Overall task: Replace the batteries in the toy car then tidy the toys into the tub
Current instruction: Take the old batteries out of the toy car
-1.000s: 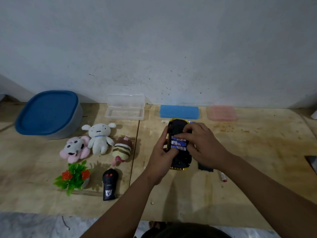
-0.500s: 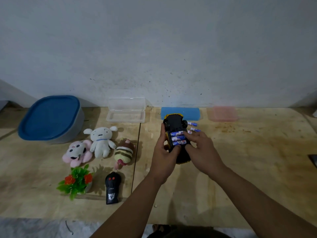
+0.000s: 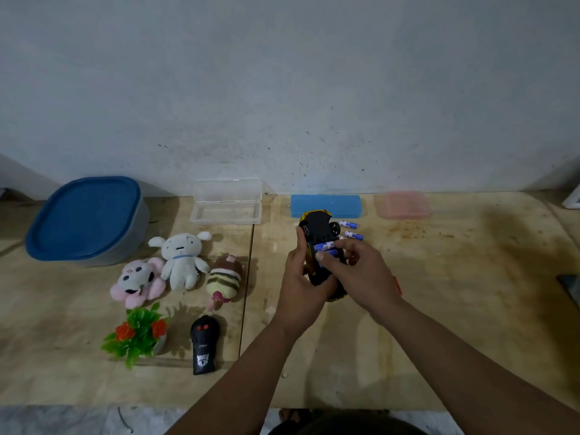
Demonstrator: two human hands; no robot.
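Note:
The yellow and black toy car (image 3: pixel 318 229) is upside down with its battery bay uncovered and blue batteries (image 3: pixel 324 246) inside. My left hand (image 3: pixel 301 287) grips the car from its left side and lifts it off the table. My right hand (image 3: pixel 357 274) reaches over the bay, and its fingertips pinch a battery in the bay. Two loose blue batteries (image 3: pixel 351 230) lie on the table just right of the car. The grey tub with a blue lid (image 3: pixel 84 219) stands at the far left.
A white plush (image 3: pixel 183 259), a pink plush (image 3: pixel 136 282), a striped plush (image 3: pixel 224 281), a small plastic plant (image 3: pixel 138 334) and a black remote (image 3: pixel 204 350) lie at the left. Clear (image 3: pixel 226 202), blue (image 3: pixel 326 204) and pink (image 3: pixel 403 205) cases line the wall. A red object (image 3: pixel 397 284) peeks out behind my right wrist.
The car has been raised off the table and tilted towards me. Two loose batteries came into view on its right. My right hand slid from covering the bay to pinching a battery.

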